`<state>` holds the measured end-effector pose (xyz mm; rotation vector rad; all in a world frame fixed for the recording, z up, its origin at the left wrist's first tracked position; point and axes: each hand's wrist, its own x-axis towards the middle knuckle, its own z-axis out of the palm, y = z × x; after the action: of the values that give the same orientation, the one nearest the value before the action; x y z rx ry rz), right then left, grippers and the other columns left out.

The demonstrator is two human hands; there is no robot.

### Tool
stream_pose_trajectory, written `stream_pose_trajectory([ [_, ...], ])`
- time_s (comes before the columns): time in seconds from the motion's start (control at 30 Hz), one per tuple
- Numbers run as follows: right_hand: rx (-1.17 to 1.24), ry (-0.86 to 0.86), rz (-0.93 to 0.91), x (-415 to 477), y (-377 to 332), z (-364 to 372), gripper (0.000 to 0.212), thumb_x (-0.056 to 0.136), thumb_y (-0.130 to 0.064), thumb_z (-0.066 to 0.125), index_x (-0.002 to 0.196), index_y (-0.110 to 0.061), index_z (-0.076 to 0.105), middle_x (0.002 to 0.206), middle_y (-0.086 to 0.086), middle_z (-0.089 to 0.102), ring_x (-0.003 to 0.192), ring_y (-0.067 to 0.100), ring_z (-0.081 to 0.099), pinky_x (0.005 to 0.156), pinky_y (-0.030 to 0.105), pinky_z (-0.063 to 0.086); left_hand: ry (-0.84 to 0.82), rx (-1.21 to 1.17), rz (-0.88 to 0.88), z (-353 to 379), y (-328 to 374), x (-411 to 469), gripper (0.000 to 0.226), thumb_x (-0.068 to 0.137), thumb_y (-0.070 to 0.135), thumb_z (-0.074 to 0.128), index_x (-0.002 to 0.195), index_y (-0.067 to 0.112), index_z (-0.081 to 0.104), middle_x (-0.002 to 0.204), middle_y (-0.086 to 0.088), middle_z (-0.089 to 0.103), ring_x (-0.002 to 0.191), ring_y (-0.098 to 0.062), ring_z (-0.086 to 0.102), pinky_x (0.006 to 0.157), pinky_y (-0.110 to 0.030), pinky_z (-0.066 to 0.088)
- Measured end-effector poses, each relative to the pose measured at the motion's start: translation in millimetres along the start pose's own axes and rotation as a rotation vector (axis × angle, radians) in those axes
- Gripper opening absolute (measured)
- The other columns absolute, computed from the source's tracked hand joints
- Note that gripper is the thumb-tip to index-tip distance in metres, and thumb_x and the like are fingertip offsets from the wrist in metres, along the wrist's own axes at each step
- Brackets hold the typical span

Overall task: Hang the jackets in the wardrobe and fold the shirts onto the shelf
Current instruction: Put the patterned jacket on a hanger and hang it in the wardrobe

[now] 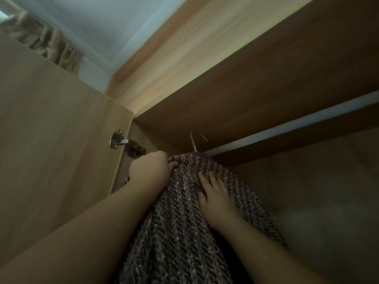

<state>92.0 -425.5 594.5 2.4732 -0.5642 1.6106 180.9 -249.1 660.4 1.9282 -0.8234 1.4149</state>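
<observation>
Looking up into the wardrobe (266, 74), we find the jacket (180, 218) raised at its left end, close under the brown wood-grain top panel. The jacket is a coarse tweed, woven in diagonal ribs of purple, dark and pale thread with small light flecks. It drapes in a rounded hump over a hanger (198, 154), of which only a purple sliver shows at the crest. A thin pale wire hook (193, 140) rises from that crest and curves over to the right. Just beside it runs the rail (297, 126), a straight pale bar slanting up to the right; we cannot tell whether the hook sits on it.

The left hand (150, 169) reaches up on a long bare forearm and clamps the jacket's left shoulder. It is bunched like a fist against the cloth, with one fingertip showing, pressed into the weave. The right hand (215, 199) lies flat on the front of the fabric, fingers spread and straight, gripping nothing.

To the left stands the open door (51, 140), smooth light laminate. It carries a shiny metal hinge (121, 142) with a dark mounting block, just beside the left hand. Above the door we see a pleated tan curtain (51, 46), blurred, and a pale ceiling (92, 21).
</observation>
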Motion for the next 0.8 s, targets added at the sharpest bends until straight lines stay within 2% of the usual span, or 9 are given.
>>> stream_pose_trajectory([
  [0.13,0.224,-0.077,0.076,30,16,14,0.057,0.101,-0.059,0.022,0.155,-0.043,0.012,0.166,-0.003,0.007,0.152,0.024,0.006,0.122,0.05,0.011,-0.061,-0.015,0.014,32,14,12,0.041,0.095,0.06,0.049,0.083,0.021,0.054,0.082,0.0,0.059,0.079,-0.024,0.06,0.068,-0.035,0.049],
  [0.2,0.264,-0.074,0.107,31,22,23,0.062,0.099,-0.064,0.022,0.156,-0.042,0.01,0.167,-0.001,0.003,0.152,0.025,0.003,0.122,0.05,0.009,-0.071,-0.052,0.024,48,22,12,0.039,0.096,0.057,0.049,0.084,0.021,0.054,0.081,-0.001,0.058,0.081,-0.026,0.061,0.069,-0.035,0.049],
  [0.33,0.13,-0.064,0.165,18,36,44,0.065,0.098,-0.066,0.02,0.155,-0.044,-0.004,0.166,-0.004,-0.009,0.152,0.026,-0.005,0.118,0.06,0.012,-0.13,-0.081,0.025,67,40,7,0.04,0.096,0.055,0.051,0.078,0.02,0.047,0.073,0.001,0.049,0.072,-0.024,0.052,0.066,-0.035,0.043],
  [0.47,0.042,-0.064,0.137,-5,51,66,0.064,0.1,-0.061,0.018,0.154,-0.042,-0.011,0.165,-0.009,-0.014,0.152,0.02,-0.006,0.118,0.061,0.012,-0.137,-0.062,0.024,77,44,-6,0.038,0.097,0.052,0.051,0.077,0.021,0.044,0.076,0.0,0.053,0.071,-0.024,0.052,0.063,-0.035,0.041],
  [0.57,-0.007,-0.053,0.097,-29,59,75,0.066,0.101,-0.056,0.02,0.156,-0.036,-0.01,0.166,-0.008,-0.01,0.152,0.019,-0.005,0.121,0.054,0.013,0.0,-0.034,0.12,76,39,-25,0.019,0.099,0.039,0.043,0.104,0.021,0.045,0.103,-0.003,0.062,0.091,-0.027,0.059,0.066,-0.036,0.039],
  [0.63,-0.017,-0.03,0.065,-48,65,75,0.066,0.102,-0.052,0.025,0.157,-0.031,-0.005,0.167,-0.004,-0.004,0.152,0.019,0.0,0.122,0.047,0.014,0.035,0.025,0.227,75,37,-47,0.041,0.096,0.039,0.039,0.134,0.024,0.039,0.128,-0.006,0.054,0.116,-0.03,0.051,0.087,-0.045,0.042],
  [0.7,-0.006,-0.052,0.036,-71,70,71,0.065,0.102,-0.05,0.027,0.158,-0.029,0.0,0.167,-0.003,0.0,0.152,0.018,0.003,0.123,0.041,0.013,-0.002,0.049,0.332,70,37,-79,0.059,0.095,0.046,0.035,0.151,0.031,0.024,0.154,-0.007,0.034,0.142,-0.032,0.027,0.116,-0.055,0.018],
  [0.73,-0.004,-0.077,0.023,-83,73,69,0.065,0.102,-0.05,0.027,0.158,-0.029,0.002,0.167,-0.005,0.001,0.152,0.017,0.004,0.123,0.038,0.013,-0.048,0.05,0.378,68,36,-98,0.061,0.096,0.049,0.033,0.154,0.033,0.019,0.162,-0.005,0.022,0.149,-0.03,0.013,0.12,-0.058,0.003],
  [0.8,-0.005,-0.124,-0.001,-109,77,64,0.064,0.102,-0.05,0.027,0.158,-0.029,0.004,0.166,-0.008,0.002,0.152,0.015,0.007,0.123,0.034,0.013,-0.155,0.023,0.441,64,34,-135,0.064,0.097,0.05,0.03,0.156,0.035,0.01,0.166,-0.001,0.009,0.152,-0.026,-0.003,0.12,-0.055,-0.007],
])
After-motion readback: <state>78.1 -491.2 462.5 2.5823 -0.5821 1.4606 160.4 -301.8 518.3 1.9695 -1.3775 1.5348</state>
